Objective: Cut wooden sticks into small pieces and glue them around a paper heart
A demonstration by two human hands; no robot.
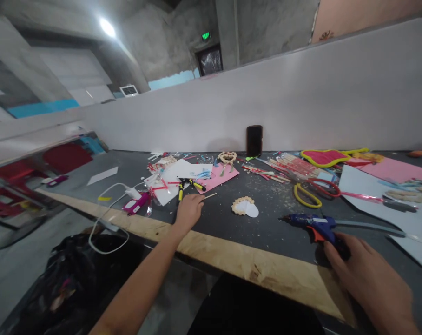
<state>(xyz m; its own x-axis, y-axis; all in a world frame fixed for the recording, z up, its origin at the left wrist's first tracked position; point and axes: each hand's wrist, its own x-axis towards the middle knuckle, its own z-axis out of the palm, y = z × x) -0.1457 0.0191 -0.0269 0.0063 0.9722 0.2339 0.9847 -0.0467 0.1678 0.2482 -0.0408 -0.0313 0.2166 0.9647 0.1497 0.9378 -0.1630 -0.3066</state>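
Observation:
My left hand (190, 209) is closed at the table's near side, its fingertips on one end of a thin wooden stick (210, 196). Just behind it lie pliers with yellow and black handles (198, 185). My right hand (366, 272) is wrapped round the handle of a blue glue gun (317, 224) with an orange trigger, whose nozzle points left. Between the hands, a white rounded piece (252, 209) lies partly within a ring of small beige pieces (237, 205) on the dark tabletop.
A phone (254, 140) leans on the grey partition (301, 102). Red-handled and yellow-handled scissors (307, 195), straws, pink paper (220, 178) and white sheets (378, 204) cover the table's back and right. A purple power strip (136, 203) with a white cable sits left, above a black bag (75, 279).

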